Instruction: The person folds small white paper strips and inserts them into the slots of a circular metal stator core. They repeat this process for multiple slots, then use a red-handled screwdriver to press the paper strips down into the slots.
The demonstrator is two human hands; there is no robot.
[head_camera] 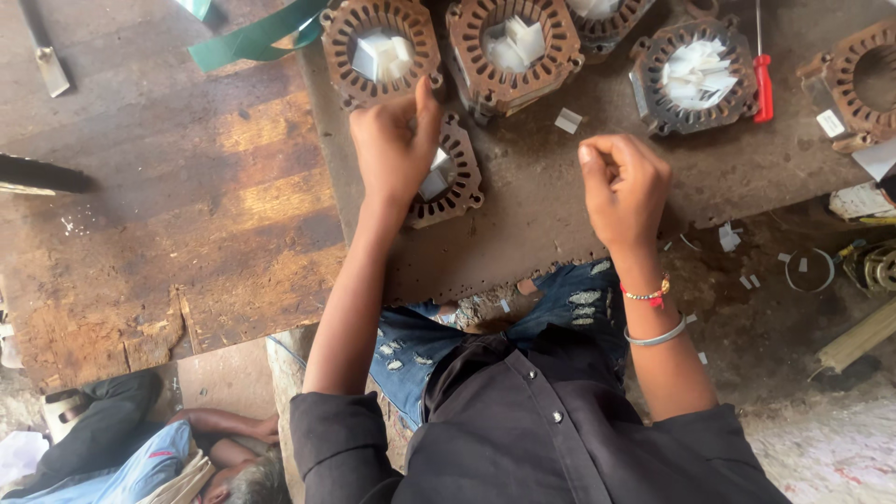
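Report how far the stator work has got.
Looks done: four rusty stator cores along the top hold white paper pieces. In hand: left hand on the stator core beneath it; right hand closed, contents unseen. Left: the empty core at the right edge.

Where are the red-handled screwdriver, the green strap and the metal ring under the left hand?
Red-handled screwdriver [763,86]: head view, on its red handle.
Green strap [252,39]: head view, middle of the band.
Metal ring [460,177]: head view, on its right rim beside the left hand [394,149].

My left hand [392,149] hides much of the stator core [446,177] beneath it; beyond that core, another core [607,17] is cut by the top edge.
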